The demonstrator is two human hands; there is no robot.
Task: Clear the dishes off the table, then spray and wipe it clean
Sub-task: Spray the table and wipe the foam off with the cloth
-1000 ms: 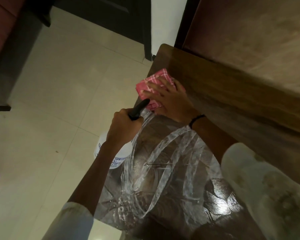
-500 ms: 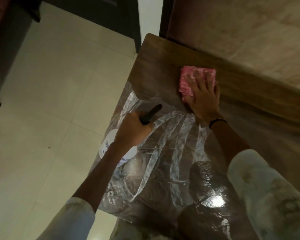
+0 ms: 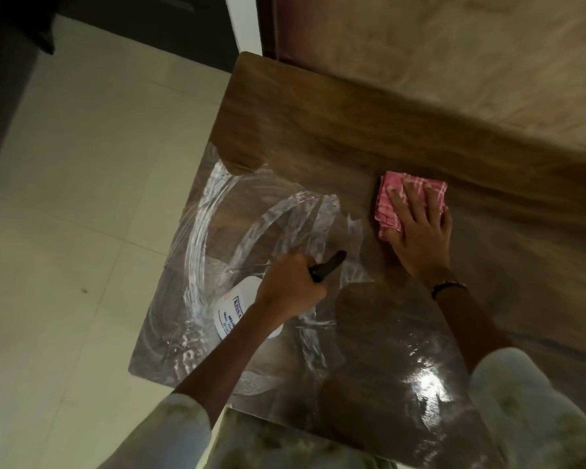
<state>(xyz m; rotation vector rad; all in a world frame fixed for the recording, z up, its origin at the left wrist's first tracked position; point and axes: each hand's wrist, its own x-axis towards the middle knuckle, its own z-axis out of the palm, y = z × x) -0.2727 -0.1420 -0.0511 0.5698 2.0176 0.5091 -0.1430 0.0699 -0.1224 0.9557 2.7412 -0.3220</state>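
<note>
Wood-grain brown tabletop (image 3: 318, 137) fills the middle and right of the view, its near half shiny with pale curved wet streaks (image 3: 217, 218) and a bright glare spot toward the near right corner. To its left lies a pale tiled floor (image 3: 82, 198), with dark furniture at the far left edge and a dark door at the top.

Going from the left, the left hand (image 3: 290, 287) is clenched round the neck of a white plastic spray bottle with a printed label (image 3: 232, 309); the fingers curl fully about it, and the black trigger nozzle (image 3: 329, 265) sticks out past the knuckles toward the middle of the table. The bottle's body hangs below the fist over the wet streaks; whether its base touches the top cannot be told. The forearm crosses in front of the lower part of the bottle.

Further right, the right hand (image 3: 418, 228) lies flat with straight, spread fingers pressing down on a folded pink checked cloth (image 3: 394, 204), which lies on the tabletop at the edge of the dry wood beyond the streaks. The fingers cover most of the cloth's right half; its left edge shows free. A dark band (image 3: 449, 287) circles the right wrist. Both arms wear pale mottled sleeves (image 3: 538, 411). Behind the far right side of the table rises a light brown panel (image 3: 454, 62).
</note>
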